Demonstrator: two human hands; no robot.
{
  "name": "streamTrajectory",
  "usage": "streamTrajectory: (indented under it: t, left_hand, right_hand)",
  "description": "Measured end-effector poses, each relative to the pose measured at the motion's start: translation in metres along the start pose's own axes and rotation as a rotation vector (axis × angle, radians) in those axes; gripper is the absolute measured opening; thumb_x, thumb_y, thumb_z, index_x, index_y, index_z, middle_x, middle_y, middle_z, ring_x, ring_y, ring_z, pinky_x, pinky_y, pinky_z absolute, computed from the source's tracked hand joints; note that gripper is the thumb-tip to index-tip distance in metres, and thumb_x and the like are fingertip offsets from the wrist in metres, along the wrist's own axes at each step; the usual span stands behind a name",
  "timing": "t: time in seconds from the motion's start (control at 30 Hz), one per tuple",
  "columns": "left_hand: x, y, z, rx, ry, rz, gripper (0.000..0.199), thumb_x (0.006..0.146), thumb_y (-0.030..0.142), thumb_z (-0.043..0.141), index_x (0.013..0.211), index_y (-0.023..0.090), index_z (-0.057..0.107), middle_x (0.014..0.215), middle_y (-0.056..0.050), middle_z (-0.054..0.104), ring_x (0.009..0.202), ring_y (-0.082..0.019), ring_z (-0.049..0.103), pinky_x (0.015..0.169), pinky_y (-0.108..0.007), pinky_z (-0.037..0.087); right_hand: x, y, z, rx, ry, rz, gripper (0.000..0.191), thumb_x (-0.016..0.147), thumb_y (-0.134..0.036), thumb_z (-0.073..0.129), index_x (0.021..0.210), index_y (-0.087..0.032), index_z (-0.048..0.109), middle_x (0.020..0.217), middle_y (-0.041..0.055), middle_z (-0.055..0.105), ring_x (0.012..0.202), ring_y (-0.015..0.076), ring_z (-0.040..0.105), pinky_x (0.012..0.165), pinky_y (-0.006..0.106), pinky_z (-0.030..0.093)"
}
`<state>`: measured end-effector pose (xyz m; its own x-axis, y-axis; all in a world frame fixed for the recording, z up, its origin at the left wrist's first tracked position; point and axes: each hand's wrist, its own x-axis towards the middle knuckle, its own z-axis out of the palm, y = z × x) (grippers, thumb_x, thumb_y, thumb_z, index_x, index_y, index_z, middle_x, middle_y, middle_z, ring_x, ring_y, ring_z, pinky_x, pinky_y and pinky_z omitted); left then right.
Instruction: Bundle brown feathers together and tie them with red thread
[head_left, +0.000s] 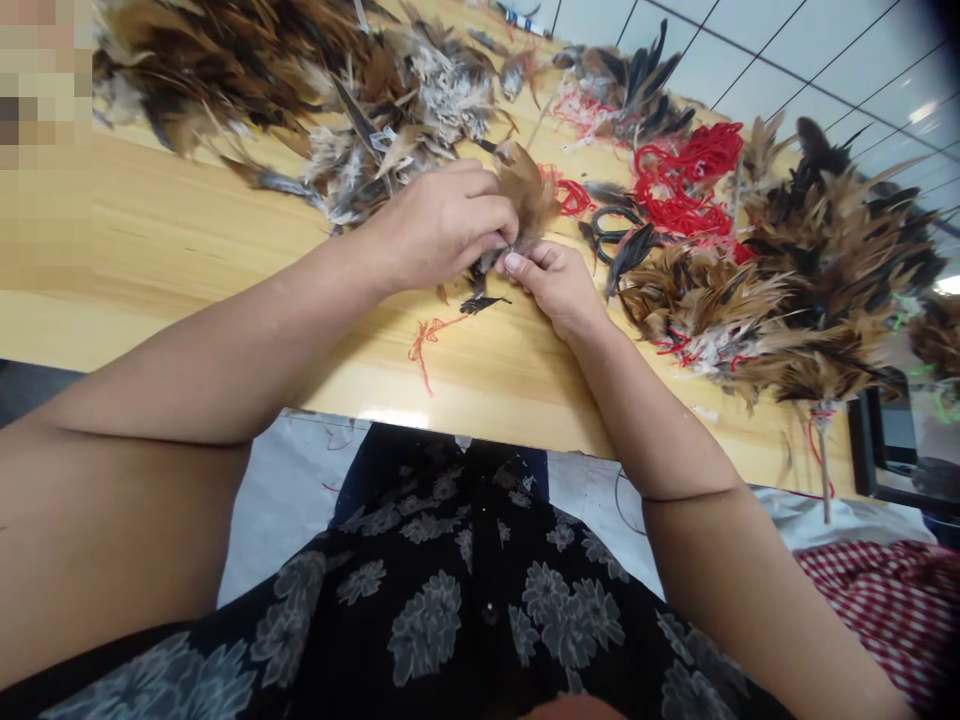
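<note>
Over the wooden table [360,370], both hands meet at a small bunch of brown feathers [527,190]. My left hand [446,222] is closed on the bunch, its fingers curled at the feathers' lower end. My right hand [556,285] pinches the same lower end, thumb against fingers; the exact grip point is partly hidden. Just below the hands lies a small dark feather [484,304]. Nearer the table's front edge is a tangle of thin red string [425,342]. Black-handled scissors [611,235] lie right of the hands, partly under dark feathers.
Loose brown and grey feathers [247,60] heap at the back left. Red cord [694,180] is piled at the back right. Tied feather bundles [832,250] fill the right side, one on a stick [825,470]. A checked cloth [892,610] lies at the lower right.
</note>
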<state>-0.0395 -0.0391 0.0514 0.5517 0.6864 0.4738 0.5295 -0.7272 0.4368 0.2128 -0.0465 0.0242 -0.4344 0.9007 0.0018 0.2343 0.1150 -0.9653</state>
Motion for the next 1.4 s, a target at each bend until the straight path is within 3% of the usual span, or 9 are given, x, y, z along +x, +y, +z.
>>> streamTrajectory:
  t: [0.1,0.2,0.27,0.33,0.4,0.57,0.9,1.2,1.4]
  left_hand:
    - [0.001,0.011,0.0,-0.051,0.08,-0.069,0.014,0.119,0.049,0.082,0.12,0.035,0.086,0.127,-0.01,0.088,0.138,-0.037,0.073,0.137,-0.054,0.054]
    - [0.0,0.017,-0.002,0.034,0.353,0.004,0.026,0.109,0.039,0.083,0.131,0.026,0.088,0.148,-0.016,0.086,0.145,-0.041,0.07,0.136,-0.058,0.05]
    - [0.0,0.017,-0.006,0.064,0.499,-0.014,0.026,0.109,0.038,0.078,0.129,0.024,0.088,0.144,-0.017,0.086,0.139,-0.041,0.072,0.131,-0.06,0.051]
    - [0.001,0.017,-0.009,0.002,0.451,-0.128,0.018,0.113,0.041,0.076,0.116,0.027,0.088,0.126,-0.013,0.086,0.123,-0.037,0.074,0.123,-0.057,0.057]
    - [0.003,0.019,-0.01,-0.122,0.278,-0.259,0.017,0.113,0.042,0.081,0.103,0.029,0.088,0.111,-0.008,0.087,0.113,-0.033,0.075,0.116,-0.052,0.062]
    - [0.009,0.033,0.004,-0.505,0.048,-0.458,0.017,0.104,0.037,0.096,0.093,0.024,0.092,0.102,-0.006,0.092,0.115,-0.034,0.088,0.111,-0.044,0.07]
    - [0.007,0.044,0.021,-0.85,0.055,-0.587,0.032,0.106,0.034,0.104,0.086,0.022,0.083,0.085,-0.008,0.086,0.086,-0.027,0.087,0.085,-0.037,0.073]
    - [0.012,0.045,0.025,-1.016,0.046,-0.56,0.043,0.094,0.039,0.119,0.089,0.023,0.079,0.08,-0.005,0.082,0.083,-0.028,0.087,0.084,-0.039,0.076]
    - [0.019,0.048,0.016,-0.903,0.028,-0.556,0.04,0.101,0.034,0.115,0.092,0.022,0.078,0.083,-0.005,0.081,0.094,-0.031,0.089,0.096,-0.043,0.075]
  right_hand:
    - [-0.003,-0.009,0.003,0.035,0.067,0.055,0.056,0.111,-0.069,0.099,0.09,-0.024,0.073,0.083,-0.0011,0.066,0.092,0.0167,0.064,0.084,0.03,0.056]
    - [-0.004,-0.019,0.004,0.105,0.16,0.123,0.059,0.114,-0.069,0.095,0.088,-0.025,0.066,0.082,-0.0019,0.06,0.082,0.014,0.057,0.073,0.027,0.049]
    - [-0.004,-0.024,0.002,0.162,0.206,0.174,0.061,0.114,-0.068,0.096,0.087,-0.025,0.061,0.08,-0.0034,0.057,0.076,0.0119,0.052,0.068,0.025,0.042]
    - [-0.004,-0.028,-0.001,0.206,0.227,0.212,0.063,0.114,-0.069,0.096,0.086,-0.026,0.058,0.078,-0.0048,0.056,0.072,0.0107,0.047,0.064,0.025,0.038]
    - [-0.004,-0.03,-0.002,0.235,0.215,0.221,0.064,0.114,-0.069,0.095,0.084,-0.026,0.058,0.076,-0.0055,0.055,0.07,0.0106,0.045,0.064,0.025,0.037]
    - [-0.007,-0.027,0.0,0.252,0.14,0.161,0.062,0.113,-0.064,0.097,0.079,-0.024,0.064,0.072,-0.0056,0.054,0.07,0.0119,0.043,0.068,0.027,0.039]
    - [-0.01,-0.028,0.006,0.098,0.044,0.13,0.068,0.102,-0.075,0.103,0.074,-0.024,0.068,0.072,-0.0031,0.06,0.077,0.015,0.05,0.08,0.03,0.049]
    - [-0.01,-0.021,0.0,0.16,-0.041,0.017,0.093,0.069,-0.113,0.1,0.074,-0.025,0.07,0.076,-0.0009,0.065,0.079,0.0156,0.053,0.08,0.033,0.049]
    - [-0.01,-0.018,-0.003,0.19,-0.025,-0.054,0.094,0.067,-0.112,0.102,0.076,-0.024,0.072,0.073,-0.0026,0.062,0.075,0.0136,0.05,0.076,0.031,0.047]
